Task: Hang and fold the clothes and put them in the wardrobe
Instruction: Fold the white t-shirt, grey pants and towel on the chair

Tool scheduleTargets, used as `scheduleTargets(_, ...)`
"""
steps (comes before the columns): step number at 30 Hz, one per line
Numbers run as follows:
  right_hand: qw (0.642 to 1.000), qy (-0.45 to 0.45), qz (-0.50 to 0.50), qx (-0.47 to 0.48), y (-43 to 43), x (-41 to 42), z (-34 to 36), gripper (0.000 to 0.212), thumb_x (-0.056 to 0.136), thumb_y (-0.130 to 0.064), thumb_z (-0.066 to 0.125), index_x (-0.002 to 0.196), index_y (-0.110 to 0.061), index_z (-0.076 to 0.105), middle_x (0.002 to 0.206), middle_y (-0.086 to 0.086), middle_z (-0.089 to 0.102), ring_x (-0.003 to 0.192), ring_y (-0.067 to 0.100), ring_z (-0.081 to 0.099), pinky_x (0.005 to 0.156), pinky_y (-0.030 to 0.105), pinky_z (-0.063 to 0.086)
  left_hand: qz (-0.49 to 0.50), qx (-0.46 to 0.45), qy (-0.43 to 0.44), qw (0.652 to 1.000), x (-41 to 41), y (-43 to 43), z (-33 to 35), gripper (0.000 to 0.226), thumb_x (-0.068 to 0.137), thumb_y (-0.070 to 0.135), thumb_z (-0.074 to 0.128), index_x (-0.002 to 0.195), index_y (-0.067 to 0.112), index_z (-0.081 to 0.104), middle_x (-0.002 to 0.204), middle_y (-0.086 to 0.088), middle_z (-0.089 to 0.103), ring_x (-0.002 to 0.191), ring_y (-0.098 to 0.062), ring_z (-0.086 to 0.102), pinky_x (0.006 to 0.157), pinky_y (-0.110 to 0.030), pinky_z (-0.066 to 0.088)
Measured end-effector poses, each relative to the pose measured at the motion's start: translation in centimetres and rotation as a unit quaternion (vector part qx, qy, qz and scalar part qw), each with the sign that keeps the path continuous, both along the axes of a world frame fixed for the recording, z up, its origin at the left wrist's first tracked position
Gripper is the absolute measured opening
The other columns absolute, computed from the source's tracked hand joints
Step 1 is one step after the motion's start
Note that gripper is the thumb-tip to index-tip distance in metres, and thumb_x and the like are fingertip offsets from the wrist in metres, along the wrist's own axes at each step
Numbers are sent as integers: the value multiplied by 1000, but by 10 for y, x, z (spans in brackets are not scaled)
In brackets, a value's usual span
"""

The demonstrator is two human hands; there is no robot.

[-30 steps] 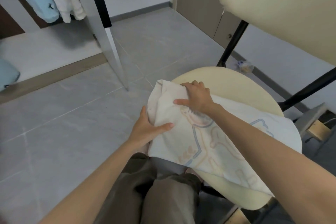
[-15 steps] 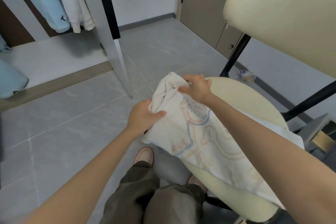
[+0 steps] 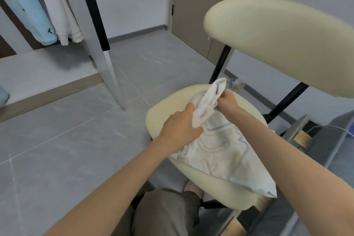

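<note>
Your left hand (image 3: 180,126) and right hand (image 3: 227,101) both grip the bunched white garment (image 3: 216,149). It lies on the cream chair seat (image 3: 159,120), its bunched end at 12 o'clock.

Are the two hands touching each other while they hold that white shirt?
Apart. The head view shows the left hand and the right hand each gripping the bunched white shirt, with a fold of cloth plainly between them.

cream chair (image 3: 277,44), grey tiled floor (image 3: 57,149), beige door (image 3: 201,5)
</note>
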State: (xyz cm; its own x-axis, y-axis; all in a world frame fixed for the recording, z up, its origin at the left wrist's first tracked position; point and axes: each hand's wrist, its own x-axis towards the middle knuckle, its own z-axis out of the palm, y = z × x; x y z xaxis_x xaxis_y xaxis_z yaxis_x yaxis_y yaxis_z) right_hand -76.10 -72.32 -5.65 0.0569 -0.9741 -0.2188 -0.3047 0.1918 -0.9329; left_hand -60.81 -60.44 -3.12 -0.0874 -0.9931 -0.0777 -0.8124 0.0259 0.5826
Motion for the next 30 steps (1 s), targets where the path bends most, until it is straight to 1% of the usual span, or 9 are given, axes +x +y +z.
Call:
scheduleTargets(6,948,-142,-153,239,36,-76,-17,21,100,-26,44,103,-9,56,93,6,54,75,22,51,66,32,45,-103,170,265,944,-48,31,-34,37,83,31,66,117,31,50,100,9,63,78,-8,59,73,-21,49)
scheduleTargets(9,938,-151,-158,268,54,-85,-25,46,97,-53,41,112,-10,51,90,5,54,72,21,52,68,32,47,-125,45,84,988,-39,42,-50,55,78,44,69,127,35,48,115,11,51,108,-9,43,85,-18,33)
scheduleTargets(11,944,-136,-144,265,60,-78,-27,67,85,-61,55,126,-9,47,109,7,56,91,26,58,81,37,50,-160,-59,-83,982,-25,45,-63,79,70,59,66,139,42,34,139,8,33,124,-12,21,100,-21,12)
scheduleTargets(14,960,-60,-113,247,61,-67,-36,108,54,-65,80,135,-3,43,130,11,55,112,34,57,97,46,48,-167,-38,-152,973,-8,44,-75,87,78,56,62,147,45,11,158,1,-1,142,-22,-1,112,-31,-9)
scheduleTargets(17,972,30,-92,213,67,-54,-32,85,72,-46,77,134,0,41,132,12,52,117,34,54,100,42,46,-160,-51,-92,981,0,42,-81,63,92,27,59,146,33,29,159,1,6,146,-27,7,116,-35,12)
scheduleTargets(20,978,53,-99,177,71,-52,-34,67,85,-29,70,136,1,38,136,13,49,123,32,49,102,42,43,-162,-126,-62,977,4,41,-85,43,78,-2,69,115,19,67,146,-8,42,133,-32,40,84,-35,48)
scheduleTargets(23,976,77,-118,164,85,-53,-41,69,85,-31,70,136,-1,35,137,14,46,125,33,46,104,44,41,-136,-114,-58,982,9,41,-88,29,81,-2,63,103,15,71,138,0,51,127,-21,46,88,-26,45)
scheduleTargets(27,971,164,-142,95,102,-51,-46,70,86,-27,68,139,-11,25,134,15,44,120,35,46,100,43,42,-157,-34,-96,982,19,43,-80,34,88,22,57,120,32,62,144,26,32,129,2,32,103,-27,38)
scheduleTargets(30,930,339,-122,-73,109,-42,-42,69,89,-19,59,146,-12,20,145,12,30,128,32,31,105,38,32,-89,9,45,995,19,48,-66,26,91,27,55,114,31,66,130,27,46,115,13,40,108,-15,24)
